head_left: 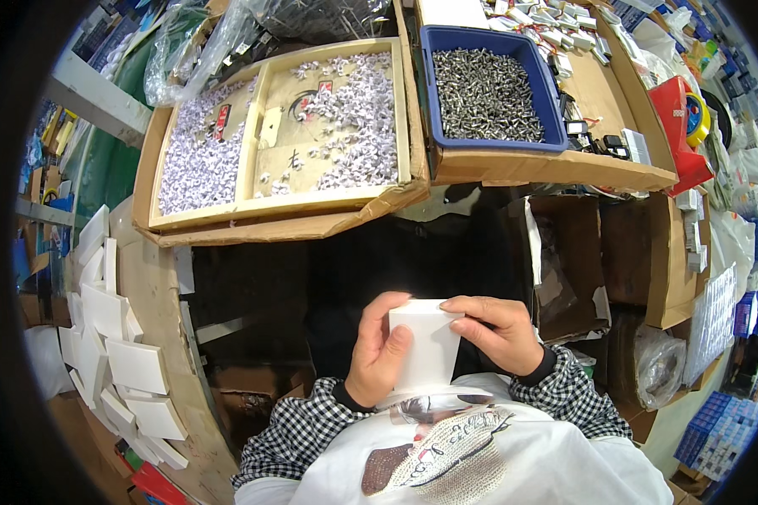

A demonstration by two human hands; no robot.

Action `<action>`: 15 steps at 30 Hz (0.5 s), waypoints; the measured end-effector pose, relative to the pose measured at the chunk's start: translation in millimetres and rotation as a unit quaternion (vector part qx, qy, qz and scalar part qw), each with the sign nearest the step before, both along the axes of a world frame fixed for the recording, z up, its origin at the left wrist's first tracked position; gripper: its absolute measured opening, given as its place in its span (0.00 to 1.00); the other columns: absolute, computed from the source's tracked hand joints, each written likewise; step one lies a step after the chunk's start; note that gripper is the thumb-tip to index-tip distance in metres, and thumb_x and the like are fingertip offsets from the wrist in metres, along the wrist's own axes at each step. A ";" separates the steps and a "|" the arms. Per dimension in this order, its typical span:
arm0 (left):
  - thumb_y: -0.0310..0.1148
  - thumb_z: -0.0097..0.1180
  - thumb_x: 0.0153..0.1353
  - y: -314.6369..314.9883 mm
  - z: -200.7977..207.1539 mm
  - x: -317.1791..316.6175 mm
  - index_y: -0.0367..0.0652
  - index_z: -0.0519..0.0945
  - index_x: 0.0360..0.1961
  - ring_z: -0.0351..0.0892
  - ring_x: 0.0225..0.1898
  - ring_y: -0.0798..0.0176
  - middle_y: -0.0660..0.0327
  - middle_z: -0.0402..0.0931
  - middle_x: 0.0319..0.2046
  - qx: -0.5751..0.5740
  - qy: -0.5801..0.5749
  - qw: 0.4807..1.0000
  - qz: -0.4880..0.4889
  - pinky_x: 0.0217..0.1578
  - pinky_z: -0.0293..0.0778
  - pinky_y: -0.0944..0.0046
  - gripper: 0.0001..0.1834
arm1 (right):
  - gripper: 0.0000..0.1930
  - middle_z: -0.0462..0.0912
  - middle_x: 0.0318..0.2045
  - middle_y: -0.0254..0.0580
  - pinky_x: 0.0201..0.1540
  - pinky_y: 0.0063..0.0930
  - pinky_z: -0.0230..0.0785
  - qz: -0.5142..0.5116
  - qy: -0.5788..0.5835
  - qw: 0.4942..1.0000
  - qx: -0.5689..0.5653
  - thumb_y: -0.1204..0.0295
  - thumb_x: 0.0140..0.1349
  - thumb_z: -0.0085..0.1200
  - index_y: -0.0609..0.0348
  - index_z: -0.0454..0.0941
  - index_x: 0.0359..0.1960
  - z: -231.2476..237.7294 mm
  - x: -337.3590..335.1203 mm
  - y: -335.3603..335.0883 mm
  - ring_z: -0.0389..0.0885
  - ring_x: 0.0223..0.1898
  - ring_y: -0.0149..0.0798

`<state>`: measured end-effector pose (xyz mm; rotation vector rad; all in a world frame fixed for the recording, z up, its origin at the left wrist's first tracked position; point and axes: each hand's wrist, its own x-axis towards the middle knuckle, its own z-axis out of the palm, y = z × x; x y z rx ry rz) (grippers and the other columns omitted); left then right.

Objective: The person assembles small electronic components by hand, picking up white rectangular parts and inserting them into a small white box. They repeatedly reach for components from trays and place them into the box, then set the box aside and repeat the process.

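A plain white box (428,349) is held upright close to my body, above my lap. My left hand (381,349) grips its left side, the thumb lying on the front face and the fingers behind the edge. At the upper right corner my right hand (501,332) is closed on the box, its fingertips pressed along the top edge. Whatever is inside the box cannot be seen.
Ahead lies a wooden tray (328,199) of small white pieces, beside a blue bin (497,145) of small metal parts. Several white boxes (135,366) are piled at the left. A red tape dispenser (678,126) stands far right, above open cartons (564,227).
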<state>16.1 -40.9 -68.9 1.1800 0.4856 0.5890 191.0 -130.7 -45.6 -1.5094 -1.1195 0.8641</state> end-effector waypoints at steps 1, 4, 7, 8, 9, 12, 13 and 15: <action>0.32 0.42 0.70 4.8 -1.5 -0.8 0.44 0.62 0.57 0.69 0.45 0.70 0.60 0.68 0.47 -0.022 -0.005 0.999 -0.022 0.46 0.69 0.70 0.16 | 0.12 0.84 0.38 0.46 0.39 0.23 0.76 0.001 0.008 1.000 0.000 0.74 0.58 0.59 0.61 0.80 0.44 -0.1 0.0 -0.4 0.84 0.36 0.37; 0.35 0.38 0.72 4.2 -6.1 -0.8 0.45 0.64 0.56 0.69 0.45 0.71 0.61 0.68 0.48 -0.026 0.001 0.999 -0.029 0.47 0.68 0.70 0.15 | 0.12 0.84 0.38 0.45 0.39 0.24 0.76 0.004 0.004 1.000 -0.022 0.74 0.57 0.59 0.61 0.81 0.43 -1.6 -0.9 -3.2 0.84 0.36 0.38; 0.35 0.38 0.72 -4.0 -9.1 -2.7 0.45 0.64 0.55 0.69 0.45 0.71 0.61 0.68 0.49 -0.005 0.018 1.000 -0.013 0.47 0.68 0.70 0.14 | 0.12 0.84 0.37 0.45 0.38 0.24 0.76 0.005 -0.013 1.000 -0.006 0.74 0.57 0.59 0.61 0.81 0.43 -3.5 -1.7 -6.7 0.84 0.35 0.38; 0.35 0.38 0.72 -5.7 -9.5 -3.3 0.45 0.64 0.55 0.69 0.45 0.71 0.61 0.68 0.49 0.004 0.027 1.000 -0.007 0.47 0.69 0.70 0.14 | 0.12 0.84 0.37 0.46 0.37 0.25 0.75 0.002 -0.017 1.000 0.000 0.73 0.56 0.60 0.61 0.81 0.42 -4.7 -2.7 -6.3 0.84 0.34 0.39; 0.35 0.38 0.72 -6.5 -9.6 -3.4 0.45 0.64 0.55 0.69 0.45 0.71 0.60 0.68 0.49 0.015 0.036 0.999 -0.001 0.47 0.69 0.70 0.14 | 0.12 0.84 0.37 0.46 0.37 0.25 0.75 0.003 -0.025 1.000 0.002 0.73 0.56 0.60 0.61 0.81 0.42 -5.0 -3.0 -6.3 0.84 0.34 0.39; 0.35 0.38 0.72 -5.4 -7.2 -1.0 0.45 0.64 0.55 0.69 0.45 0.70 0.59 0.68 0.49 0.030 0.030 0.999 0.011 0.46 0.70 0.69 0.14 | 0.12 0.84 0.37 0.45 0.37 0.25 0.75 -0.001 -0.027 1.000 0.011 0.73 0.56 0.60 0.60 0.81 0.43 -5.1 -3.0 -2.3 0.83 0.35 0.39; 0.34 0.38 0.72 -3.7 -6.1 1.6 0.45 0.64 0.55 0.70 0.45 0.70 0.59 0.68 0.49 0.034 0.023 0.999 0.019 0.46 0.70 0.69 0.14 | 0.12 0.84 0.37 0.45 0.37 0.25 0.75 -0.005 -0.017 1.000 0.016 0.72 0.57 0.60 0.60 0.81 0.43 -4.6 -1.8 0.0 0.83 0.35 0.39; 0.34 0.38 0.72 -3.3 -2.3 5.6 0.45 0.64 0.55 0.70 0.44 0.70 0.59 0.69 0.49 0.035 0.007 0.999 0.033 0.45 0.70 0.69 0.13 | 0.13 0.84 0.37 0.45 0.38 0.24 0.74 -0.025 0.008 1.000 0.017 0.72 0.57 0.60 0.60 0.80 0.44 -2.6 0.9 3.1 0.83 0.35 0.37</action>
